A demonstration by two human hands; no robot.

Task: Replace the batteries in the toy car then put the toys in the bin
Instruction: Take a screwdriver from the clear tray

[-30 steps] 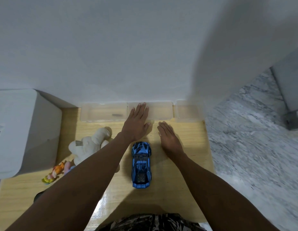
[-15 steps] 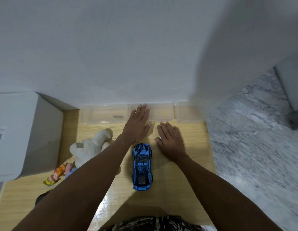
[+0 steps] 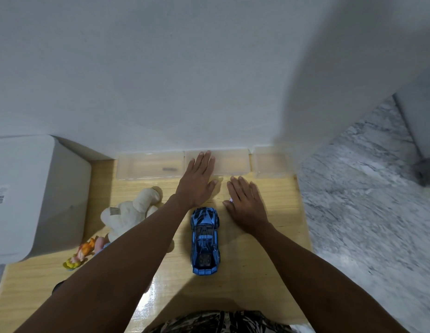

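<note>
- Blue toy car [image 3: 205, 241] sits mid wooden table [image 3: 257, 280], btwn both forearms, nose twd the wall.
- Left hand [image 3: 197, 181]: fingers straight, flat, tips over a clear tray [image 3: 149, 165].
- Right hand [image 3: 245, 203]: fingers relaxed, palm down on table just right of car; holds nothing.
- White plush [image 3: 130, 212] + small figure [image 3: 81, 254] left of car, beside white bin [image 3: 36, 195].

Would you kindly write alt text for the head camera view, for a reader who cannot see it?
A person's left hand and right hand lie flat, fingers straight, on a wooden table, either side of the nose of a blue toy car. A white plush toy lies left of it, clear trays line the wall, and a white bin stands far left.
</note>
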